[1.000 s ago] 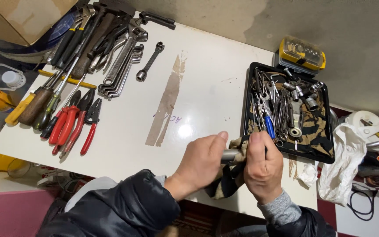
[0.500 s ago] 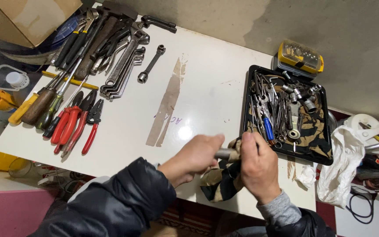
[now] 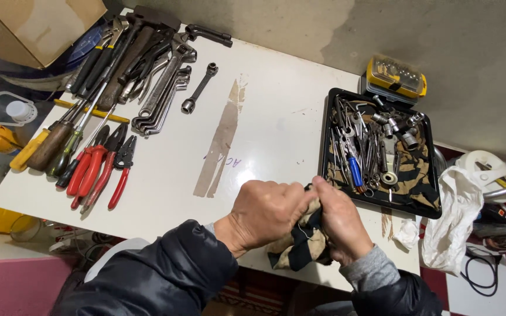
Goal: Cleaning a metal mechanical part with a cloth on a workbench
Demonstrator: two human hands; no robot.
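Note:
My left hand (image 3: 265,213) and my right hand (image 3: 339,221) are pressed together at the front edge of the white table (image 3: 265,129). Both grip a crumpled tan-and-black cloth (image 3: 300,250) that hangs down between them over the table edge. Whatever is wrapped inside the cloth is hidden by my fingers. Just beyond my right hand lies a black tray (image 3: 325,146) lined with the same kind of cloth and filled with sockets, small wrenches and a blue-handled tool (image 3: 355,171).
On the left of the table lie red-handled pliers (image 3: 98,169), screwdrivers (image 3: 48,146), combination wrenches (image 3: 162,88) and a socket wrench (image 3: 199,88). A yellow bit case (image 3: 395,76) sits behind the tray. A white plastic bag (image 3: 452,216) hangs at the right edge.
My hands have closed together over the cloth. The metal shaft that showed between them earlier is now covered.

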